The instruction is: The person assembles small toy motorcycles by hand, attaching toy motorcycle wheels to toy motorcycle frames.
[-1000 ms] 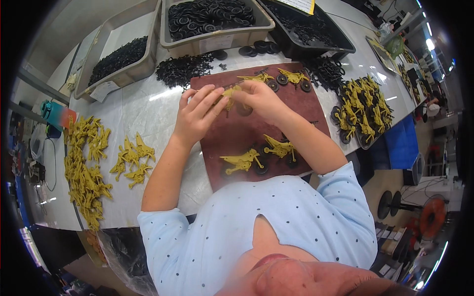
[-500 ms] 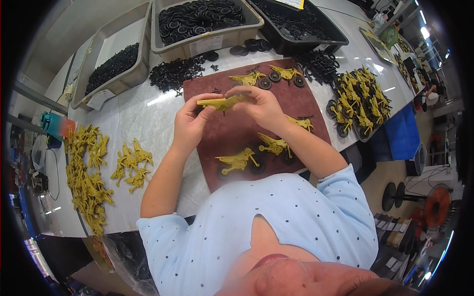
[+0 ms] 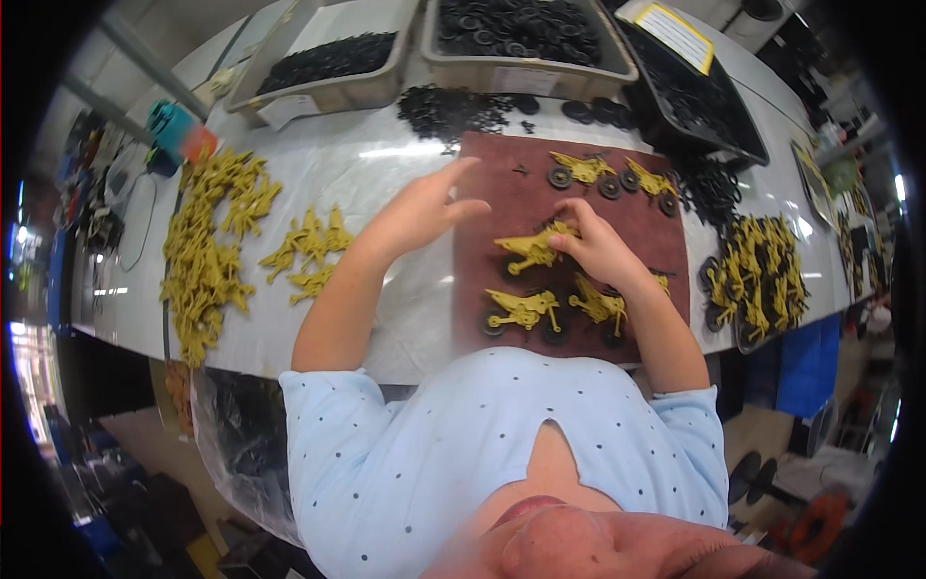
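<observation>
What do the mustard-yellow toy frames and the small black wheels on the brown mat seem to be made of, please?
Mustard-yellow toy frames: probably moulded plastic, matte, uniform colour, identical shapes. Small black wheels: likely rubber or plastic, dull. Brown mat: seemingly felt or rubber, flat, unglossy.

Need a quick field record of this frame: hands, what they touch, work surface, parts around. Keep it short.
left hand: left hand open, fingers spread, at the left edge of the brown mat, holding nothing
right hand: right hand pinching a yellow toy body on the mat
on mat: four more yellow bodies with black wheels
left of mat: heap of bare yellow bodies on the table
back: trays of black wheels, loose wheel pile
right: pile of yellow bodies
</observation>
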Tool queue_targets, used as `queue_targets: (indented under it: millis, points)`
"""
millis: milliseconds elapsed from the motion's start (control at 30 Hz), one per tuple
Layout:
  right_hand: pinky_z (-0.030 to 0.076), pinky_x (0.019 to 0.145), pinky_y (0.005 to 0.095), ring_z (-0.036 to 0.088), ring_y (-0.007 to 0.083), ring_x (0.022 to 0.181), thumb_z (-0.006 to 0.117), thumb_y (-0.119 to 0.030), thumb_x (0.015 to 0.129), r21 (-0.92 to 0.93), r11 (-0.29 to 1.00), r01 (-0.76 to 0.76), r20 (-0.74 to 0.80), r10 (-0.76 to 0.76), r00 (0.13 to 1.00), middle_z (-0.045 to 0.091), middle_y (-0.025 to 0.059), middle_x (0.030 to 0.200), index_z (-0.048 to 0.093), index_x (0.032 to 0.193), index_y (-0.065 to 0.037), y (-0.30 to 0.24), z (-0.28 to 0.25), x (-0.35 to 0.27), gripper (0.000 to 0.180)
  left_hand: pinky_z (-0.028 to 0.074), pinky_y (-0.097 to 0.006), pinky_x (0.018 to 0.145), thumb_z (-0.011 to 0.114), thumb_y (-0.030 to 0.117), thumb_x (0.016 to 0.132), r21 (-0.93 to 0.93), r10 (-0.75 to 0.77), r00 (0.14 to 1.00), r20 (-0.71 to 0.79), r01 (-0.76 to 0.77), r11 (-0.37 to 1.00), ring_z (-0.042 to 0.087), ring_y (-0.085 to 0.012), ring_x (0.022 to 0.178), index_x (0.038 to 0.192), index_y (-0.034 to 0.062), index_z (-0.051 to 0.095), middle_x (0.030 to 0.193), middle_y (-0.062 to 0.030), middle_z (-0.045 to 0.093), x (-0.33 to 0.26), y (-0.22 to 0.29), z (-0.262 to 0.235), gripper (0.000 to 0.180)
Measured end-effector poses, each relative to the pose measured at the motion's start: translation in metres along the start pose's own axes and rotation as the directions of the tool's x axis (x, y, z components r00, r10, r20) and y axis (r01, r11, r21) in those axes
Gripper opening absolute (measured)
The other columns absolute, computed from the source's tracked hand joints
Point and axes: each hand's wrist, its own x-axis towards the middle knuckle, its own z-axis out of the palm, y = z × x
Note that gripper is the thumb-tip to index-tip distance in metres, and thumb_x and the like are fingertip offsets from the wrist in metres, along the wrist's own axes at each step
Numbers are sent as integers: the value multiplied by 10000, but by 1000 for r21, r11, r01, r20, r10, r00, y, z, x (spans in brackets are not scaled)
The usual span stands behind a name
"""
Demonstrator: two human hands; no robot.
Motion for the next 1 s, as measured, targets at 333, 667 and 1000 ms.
queue_targets:
  millis: [333,667,1000]
  points:
    - [475,910,428,600,358,1045,707,-360,844,-768,640,6,26,22,999,617,169,1099,554,1247,26,-29,12,-10,578,518,-469,851,727,263,802,479,-528,704,-475,710,516,631,-396,1026,1063,-24,608,1077,-238,660,-44,-88,-62,406]
    - [484,840,415,610,341,970,667,-281,879,-682,725,96,-86,-209,974,617,158,1090,587,1199,0,-31,-5,-18,434,519,-409,785,638,128,827,341,-323,860,-395,464,818,662,-376,892,966,-64,671,898,-253,679,-31,-96,-51,240]
    - [513,766,282,634,144,876,645,-193,936,133,974,183,-172,-159,972,655,97,996,538,1230,9,-32,-35,15,373,502,-231,613,659,124,900,-614,-23,971,-239,-132,778,607,-104,673,980,-58,671,820,-73,679,69,38,37,198]
